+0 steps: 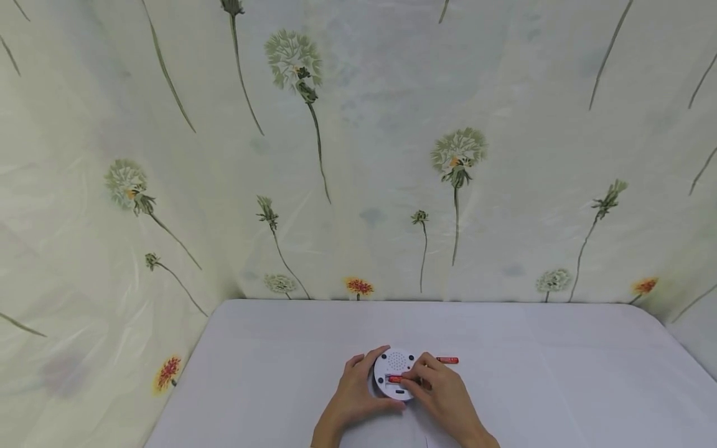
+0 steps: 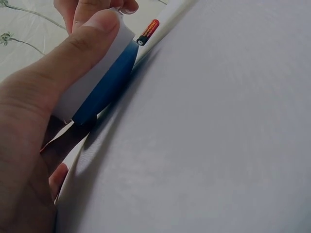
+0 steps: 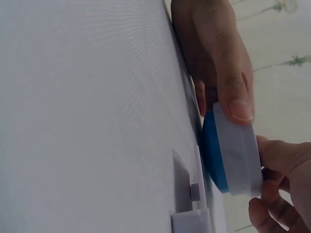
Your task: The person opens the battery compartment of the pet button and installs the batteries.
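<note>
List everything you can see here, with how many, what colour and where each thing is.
Round device: one, white above and blue below, on the table between the hands
Held battery: one, red, at the recess in the device's white face
Loose battery: one, red and black, on the table beyond the right hand
Small plastic piece: one, white with a grey tab, on the table near the device
Table: one, white, under everything
Flowered backdrop: one, pale with green and orange flowers, behind the table
Left hand: one, bare, curved round the device's left side
Right hand: one, bare, pinching the held battery
</note>
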{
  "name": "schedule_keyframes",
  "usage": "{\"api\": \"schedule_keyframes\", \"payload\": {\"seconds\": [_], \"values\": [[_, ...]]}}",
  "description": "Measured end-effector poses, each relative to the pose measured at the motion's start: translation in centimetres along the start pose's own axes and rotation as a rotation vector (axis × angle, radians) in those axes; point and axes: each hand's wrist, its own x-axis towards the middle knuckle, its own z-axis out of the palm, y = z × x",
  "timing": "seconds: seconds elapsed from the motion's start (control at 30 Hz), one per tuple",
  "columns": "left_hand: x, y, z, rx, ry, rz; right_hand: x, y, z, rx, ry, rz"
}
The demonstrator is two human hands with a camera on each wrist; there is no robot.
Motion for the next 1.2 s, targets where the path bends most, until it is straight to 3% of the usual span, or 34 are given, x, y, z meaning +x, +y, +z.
{"api": "schedule_keyframes", "payload": {"seconds": [0.13, 0.3, 0.7, 1.2], "values": [[0.0, 0.1, 0.0, 0.003, -0.002, -0.004, 0.0, -0.1, -0.3, -0.039, 0.010, 0.001], [0.0, 0.2, 0.0, -0.002, -0.008, 0.011, 0.0, -0.5, -1.1, -0.073, -0.037, 0.052], [0.0, 0.3, -0.1, -0.022, -0.014, -0.038, 0.1, -0.2, -1.0, -0.016, -0.066, 0.111], [-0.2, 0.5, -0.3, -0.013, -0.008, -0.004, 0.2, -0.2, -0.7, 0.009, -0.067, 0.131]]}}
